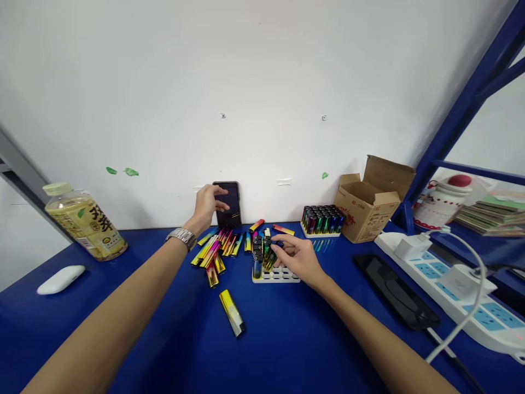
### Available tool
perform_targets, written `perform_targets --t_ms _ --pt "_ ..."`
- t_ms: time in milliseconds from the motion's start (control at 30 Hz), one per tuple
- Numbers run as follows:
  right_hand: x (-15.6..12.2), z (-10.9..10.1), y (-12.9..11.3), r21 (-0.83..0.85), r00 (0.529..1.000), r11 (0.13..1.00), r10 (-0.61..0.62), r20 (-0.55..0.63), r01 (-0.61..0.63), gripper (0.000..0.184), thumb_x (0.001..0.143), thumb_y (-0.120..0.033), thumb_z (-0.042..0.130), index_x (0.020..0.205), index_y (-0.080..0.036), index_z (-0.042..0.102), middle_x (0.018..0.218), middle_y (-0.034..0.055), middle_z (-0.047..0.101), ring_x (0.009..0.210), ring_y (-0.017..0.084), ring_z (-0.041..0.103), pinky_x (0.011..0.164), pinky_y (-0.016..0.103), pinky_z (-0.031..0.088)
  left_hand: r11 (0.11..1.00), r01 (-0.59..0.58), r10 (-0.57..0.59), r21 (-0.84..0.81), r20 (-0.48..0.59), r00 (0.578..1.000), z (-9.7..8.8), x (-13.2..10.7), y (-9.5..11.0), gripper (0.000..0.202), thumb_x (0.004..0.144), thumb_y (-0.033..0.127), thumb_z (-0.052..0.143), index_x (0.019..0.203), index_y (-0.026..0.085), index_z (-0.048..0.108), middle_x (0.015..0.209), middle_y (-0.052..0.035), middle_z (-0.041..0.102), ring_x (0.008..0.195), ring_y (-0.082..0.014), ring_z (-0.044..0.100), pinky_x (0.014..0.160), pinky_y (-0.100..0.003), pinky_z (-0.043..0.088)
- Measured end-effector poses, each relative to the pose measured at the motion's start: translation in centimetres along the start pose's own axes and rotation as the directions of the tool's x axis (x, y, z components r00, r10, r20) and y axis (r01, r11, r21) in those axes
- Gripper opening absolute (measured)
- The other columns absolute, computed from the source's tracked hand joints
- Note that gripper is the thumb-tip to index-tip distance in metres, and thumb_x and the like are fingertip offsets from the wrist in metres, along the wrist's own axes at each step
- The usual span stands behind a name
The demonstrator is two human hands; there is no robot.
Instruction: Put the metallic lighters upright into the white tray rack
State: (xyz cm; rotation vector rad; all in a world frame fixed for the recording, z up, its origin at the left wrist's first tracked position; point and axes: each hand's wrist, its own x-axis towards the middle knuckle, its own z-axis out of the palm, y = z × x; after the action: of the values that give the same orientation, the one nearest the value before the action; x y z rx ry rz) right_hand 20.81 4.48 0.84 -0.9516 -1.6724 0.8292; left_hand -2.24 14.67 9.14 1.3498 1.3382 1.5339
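Observation:
My left hand [209, 207] is raised with its fingers apart and nothing in them, in front of a phone [233, 200] leaning on the wall. Below it lies a loose pile of shiny multicoloured lighters [212, 254]. My right hand [300, 257] pinches a lighter [269, 258] at its dark top end, over a white tray with holes [281, 276]. Several lighters [257, 262] stand upright along the tray's left side. My right fingers partly cover the tray's back. A single yellow and silver lighter [232, 313] lies nearer to me on the blue table.
A full tray of upright lighters [323, 220] stands by the wall, beside an open cardboard box [371, 202]. To the right are a black phone [396, 290] and a white power strip [455, 290] with cables. A drink bottle [86, 221] and a white case [61, 279] stand left.

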Motion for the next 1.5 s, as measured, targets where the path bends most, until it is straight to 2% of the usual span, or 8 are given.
perform_targets --t_ms 167,300,433,800,933,1033,1200,1500 --pt "0.2 -0.2 0.5 -0.179 0.992 0.977 -0.124 -0.017 0.119 0.035 0.078 -0.053 0.064 0.082 -0.019 0.06 0.044 -0.0036 0.054 0.043 0.019 0.063 0.042 0.026 0.046 0.922 -0.113 0.11 0.37 0.03 0.993 -0.5 -1.5 0.0 0.019 0.076 0.029 0.04 0.07 0.017 0.053 0.078 -0.0067 0.066 0.045 -0.0126 0.056 0.047 -0.027 0.04" --pt "0.2 -0.3 0.1 -0.379 0.977 0.908 -0.209 -0.044 0.177 0.043 0.078 -0.062 0.059 0.07 -0.019 0.056 0.04 -0.0042 0.048 0.037 0.015 0.054 0.039 0.026 0.038 0.44 -0.214 -0.011 0.872 0.243 0.97 -1.2 -4.0 0.1 0.024 0.077 0.034 0.042 0.073 0.017 0.059 0.07 -0.0106 0.067 0.065 -0.0244 0.064 0.059 -0.031 0.043" --pt "0.1 -0.3 -0.4 -0.384 0.98 0.903 -0.192 0.046 0.195 0.039 0.082 -0.058 0.056 0.08 -0.019 0.06 0.045 -0.002 0.055 0.042 0.015 0.057 0.044 0.025 0.042 0.116 -0.233 -0.247 0.966 0.255 0.935 -1.6 -6.5 0.2 0.031 0.077 0.037 0.045 0.085 0.015 0.065 0.092 -0.0196 0.069 0.085 -0.0344 0.066 0.07 -0.04 0.047" --pt "0.3 -0.7 -1.2 -0.228 0.983 0.965 -0.093 0.155 0.127 0.028 0.079 -0.046 0.064 0.083 -0.019 0.059 0.054 -0.0007 0.06 0.049 0.016 0.062 0.047 0.025 0.046 0.02 -0.326 -0.313 0.945 0.316 0.896 -1.4 -8.3 -0.1 0.021 0.076 0.022 0.046 0.084 0.014 0.063 0.091 -0.02 0.066 0.087 -0.0352 0.065 0.068 -0.04 0.047" --pt "0.3 -0.9 -1.1 -0.236 0.995 0.967 -0.081 0.049 0.091 0.03 0.088 -0.046 0.05 0.09 -0.018 0.058 0.059 0.0001 0.061 0.051 0.015 0.061 0.05 0.025 0.047 0.116 -0.312 -0.212 0.943 0.331 0.92 -1.3 -8.4 -0.3 0.019 0.076 0.033 0.047 0.079 0.017 0.056 0.08 -0.0139 0.064 0.076 -0.0305 0.064 0.059 -0.033 0.042" --pt "0.9 -1.9 0.2 -0.455 0.988 0.885 -0.142 -0.054 0.102 0.034 0.096 -0.038 0.035 0.095 -0.016 0.061 0.075 0.0068 0.067 0.072 0.019 0.065 0.068 0.031 0.05 0.372 -0.363 -0.135 0.854 0.437 0.889 -1.3 -9.1 -0.8 0.014 0.075 0.034 0.049 0.076 0.02 0.048 0.067 -0.0046 0.061 0.063 -0.0218 0.059 0.054 -0.028 0.036" --pt "1.9 -3.2 2.7 -0.759 0.991 0.64 -0.031 0.131 0.121 0.042 0.098 -0.036 0.029 0.127 -0.021 0.055 0.137 0.0092 0.052 0.124 0.029 0.044 0.096 0.044 0.039 0.697 -0.407 0.064 0.591 0.513 0.856 -0.9 -10.9 -2.3 0.006 0.076 0.028 0.048 0.076 0.022 0.046 0.06 0.0043 0.052 0.056 -0.0138 0.049 0.056 -0.026 0.034" --pt "2.2 -2.7 2.5 -0.855 0.997 0.516 0.073 -0.008 -0.044 0.027 0.091 -0.032 0.045 0.079 -0.015 0.062 0.078 0.0115 0.064 0.082 0.024 0.056 0.072 0.031 0.039 0.991 0.008 -0.056 0.134 0.363 0.93 0.0 -13.1 -3.5 0.026 0.089 0.047 0.037 0.079 0.024 0.036 0.065 0.0047 0.055 0.057 -0.0137 0.055 0.055 -0.027 0.043"
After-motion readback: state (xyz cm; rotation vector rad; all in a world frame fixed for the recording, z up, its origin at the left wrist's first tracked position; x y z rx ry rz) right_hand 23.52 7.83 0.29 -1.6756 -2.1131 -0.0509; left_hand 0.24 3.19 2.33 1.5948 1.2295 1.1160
